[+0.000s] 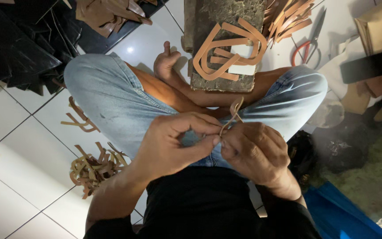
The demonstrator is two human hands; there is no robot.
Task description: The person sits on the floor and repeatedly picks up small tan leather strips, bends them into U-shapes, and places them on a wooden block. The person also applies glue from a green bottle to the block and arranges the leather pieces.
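Observation:
I sit cross-legged on a tiled floor in blue jeans. Both hands meet over my lap on one thin tan leather strap. My left hand pinches the strap's lower end between thumb and fingertips. My right hand grips it from the other side, fingers curled. The strap's free ends stick up above my fingers. In front of my legs lies a dark stone block with several looped tan straps on top.
A heap of finished tan strap pieces lies on the floor at my left, with two more above it. Black sheet material sits far left. Red-handled scissors, cut tan strips and a dark phone lie at the right.

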